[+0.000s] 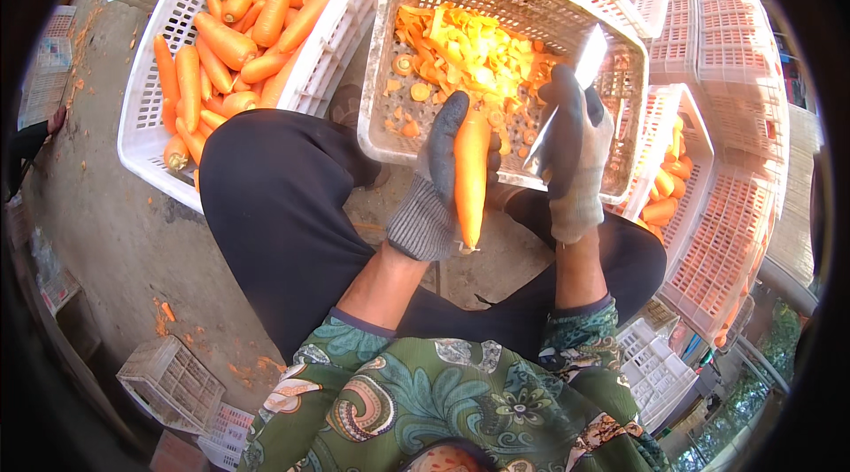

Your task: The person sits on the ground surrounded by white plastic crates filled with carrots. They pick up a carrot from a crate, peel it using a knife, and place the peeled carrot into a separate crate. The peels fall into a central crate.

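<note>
My left hand (439,150), in a grey-and-black knit glove, grips a carrot (471,180) lengthwise, its thin tip pointing back towards me. To its right, my right hand (572,146), in a similar glove, is closed around a bladed metal tool. A broad, glaring blade (592,57) sticks up beyond the fingers, and a narrower metal edge (541,133) shows at their left side. Whether these belong to one tool I cannot tell. Both hands are over the near side of a dirty plastic crate (369,115), which holds a heap of carrot peelings (458,50) and cut carrot ends (420,92).
A white crate of carrots (136,107) stands left of my knee. More carrot crates (697,133) are stacked at the right, with another (654,0) at the far right. Carrot scraps (166,312) litter the concrete floor (126,226). Another person's hand (56,120) shows at the left edge.
</note>
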Motion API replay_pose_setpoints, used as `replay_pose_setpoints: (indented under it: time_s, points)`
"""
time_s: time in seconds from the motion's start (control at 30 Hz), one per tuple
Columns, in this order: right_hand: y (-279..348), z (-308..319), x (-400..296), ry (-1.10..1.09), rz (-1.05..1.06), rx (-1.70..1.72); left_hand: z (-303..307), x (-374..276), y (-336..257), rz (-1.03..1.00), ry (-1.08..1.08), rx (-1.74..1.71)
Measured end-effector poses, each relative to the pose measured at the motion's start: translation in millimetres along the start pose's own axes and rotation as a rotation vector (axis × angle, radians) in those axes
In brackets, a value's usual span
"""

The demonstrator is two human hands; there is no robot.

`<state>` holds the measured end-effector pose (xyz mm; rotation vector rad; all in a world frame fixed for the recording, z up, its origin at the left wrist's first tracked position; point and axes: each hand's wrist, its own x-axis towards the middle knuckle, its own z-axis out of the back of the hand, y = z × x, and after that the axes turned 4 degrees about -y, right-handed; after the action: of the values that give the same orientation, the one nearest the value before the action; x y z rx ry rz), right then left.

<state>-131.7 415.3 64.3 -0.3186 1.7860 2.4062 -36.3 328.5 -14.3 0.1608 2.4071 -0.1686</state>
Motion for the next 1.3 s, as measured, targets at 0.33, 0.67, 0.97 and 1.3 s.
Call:
replay_pose_setpoints:
  time_s: [0.33,0.67,0.97,1.3]
  points:
    - [-47.4,-47.0,56.5,0.153,0.132,-0.34,-1.2,2.0,22.1,-0.233,-0.095,0.047]
    - [-41.8,6.8,-2.0,0.052,0.104,0.135,7.9,3.3,33.6,-0.52,0.247,0.413]
    - [-35.6,35.6,-63.8,0.023,0.219,0.035,15.0,-11.6,45.0,-0.807,0.119,0.903]
    - [-57.6,-37.8,106.3,0.097,-0.076,-0.344,-8.1,2.2,23.2,-0.084,0.091,-0.088]
